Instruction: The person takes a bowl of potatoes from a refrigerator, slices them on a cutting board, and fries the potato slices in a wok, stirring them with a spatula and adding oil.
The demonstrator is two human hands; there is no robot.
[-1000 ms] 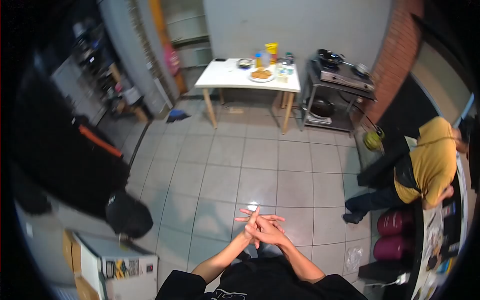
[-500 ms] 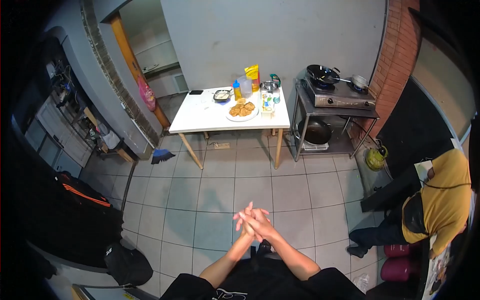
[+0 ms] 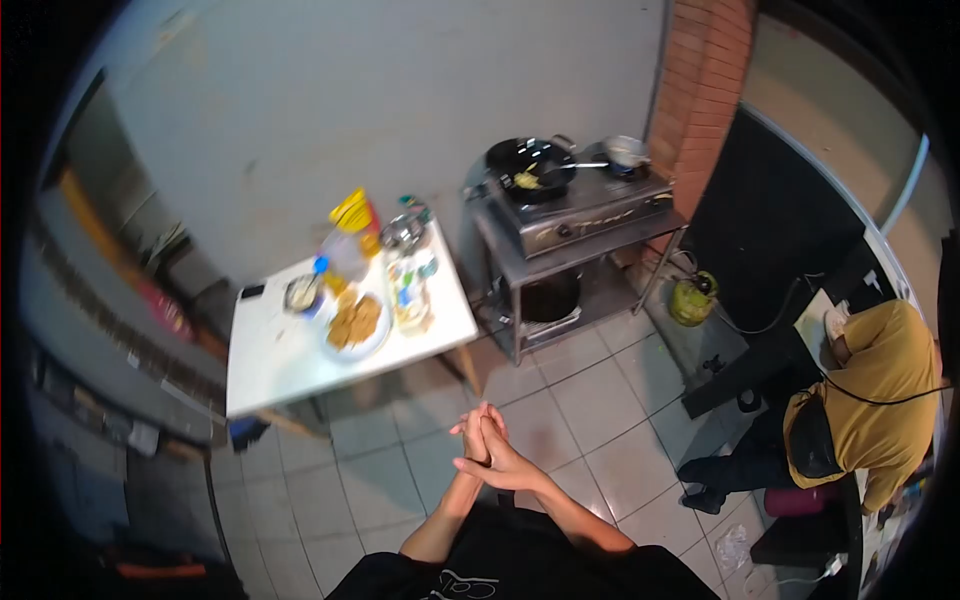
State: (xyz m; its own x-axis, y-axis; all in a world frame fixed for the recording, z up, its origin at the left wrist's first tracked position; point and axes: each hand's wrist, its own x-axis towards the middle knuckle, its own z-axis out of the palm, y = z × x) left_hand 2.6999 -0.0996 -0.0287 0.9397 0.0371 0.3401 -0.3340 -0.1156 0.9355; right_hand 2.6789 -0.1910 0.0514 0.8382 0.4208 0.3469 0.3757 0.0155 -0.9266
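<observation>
My two hands meet in front of my chest, above the tiled floor. My right hand [image 3: 502,464] is wrapped across my left hand [image 3: 474,436], its thumb pointing to the left. The fingers of both hands are folded together, partly hiding one another. No object shows in either hand. Beyond them, a white table [image 3: 275,365] carries a plate [image 3: 368,346] of golden fried pieces [image 3: 353,322]. Around the plate stand a bottle with a blue cap [image 3: 322,265], a yellow packet [image 3: 352,212], a metal bowl [image 3: 404,232] and a small dark dish [image 3: 302,293].
Right of the table is a metal stand with a gas stove [image 3: 590,218], a black wok [image 3: 530,172] holding some food, and a small pot [image 3: 626,155]. A green gas cylinder [image 3: 692,300] stands on the floor. A person in a yellow top [image 3: 880,385] works at the right-hand counter.
My view has swung right and tilted, so the table sits further left and the stove nearer the middle. My hands stay clasped, with the fingers folded closer. Food now shows in the wok.
</observation>
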